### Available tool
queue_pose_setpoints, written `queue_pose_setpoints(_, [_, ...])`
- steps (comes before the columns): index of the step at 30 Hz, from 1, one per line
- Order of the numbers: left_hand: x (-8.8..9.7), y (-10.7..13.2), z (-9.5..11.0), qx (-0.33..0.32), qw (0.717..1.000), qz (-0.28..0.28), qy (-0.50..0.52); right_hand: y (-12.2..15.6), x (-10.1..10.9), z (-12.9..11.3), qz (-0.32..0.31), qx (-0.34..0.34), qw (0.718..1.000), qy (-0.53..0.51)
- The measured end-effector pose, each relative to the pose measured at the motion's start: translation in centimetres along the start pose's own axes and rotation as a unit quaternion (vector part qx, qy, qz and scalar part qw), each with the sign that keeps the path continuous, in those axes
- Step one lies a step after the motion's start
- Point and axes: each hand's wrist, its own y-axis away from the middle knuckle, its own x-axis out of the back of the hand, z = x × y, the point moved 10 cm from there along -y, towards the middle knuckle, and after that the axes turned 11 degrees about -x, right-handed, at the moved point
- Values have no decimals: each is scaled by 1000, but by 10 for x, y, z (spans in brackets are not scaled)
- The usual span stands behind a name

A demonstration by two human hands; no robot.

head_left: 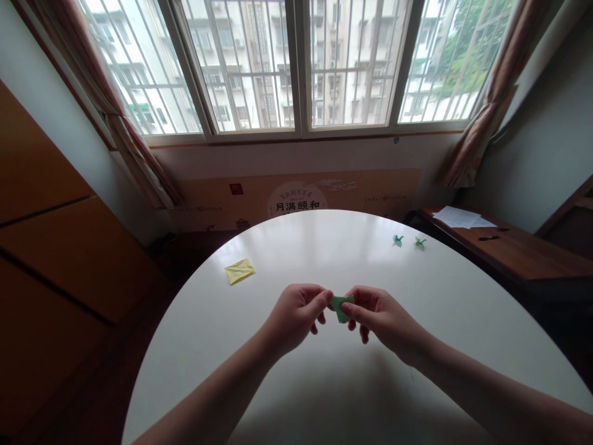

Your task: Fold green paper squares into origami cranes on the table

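Observation:
A small piece of folded green paper (342,312) is held up over the white round table (199,358). My left hand (302,312) pinches its left corner between thumb and forefinger. From the other side my right hand (376,314) grips it, the thumb pressed on its front face. The remaining fingers of both hands curl loosely below. Two small folded paper cranes, one teal (398,240) and one green (419,243), stand at the table's far right. A yellow folded paper (239,271) lies flat at the far left.
Behind the table is a printed cardboard panel (204,191) under a barred window (301,68). At right, a brown wooden table (523,253) carries white sheets (463,216) and a dark object (488,238). An orange-brown cabinet (50,272) stands at left.

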Motion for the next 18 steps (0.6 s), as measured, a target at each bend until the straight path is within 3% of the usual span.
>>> queue_pose_setpoints(5, [9,0,3,-18,997,15,-75,-1,1,0,3,-16,1000,-8])
queue_pose_setpoints(11, [14,0,23,-98,973,15,-208,0,0,1,2,-20,1000,-12])
queue_pose_setpoints(18, [36,-2,24,-107,971,72,-199,-2,8,1,20,-27,999,-15])
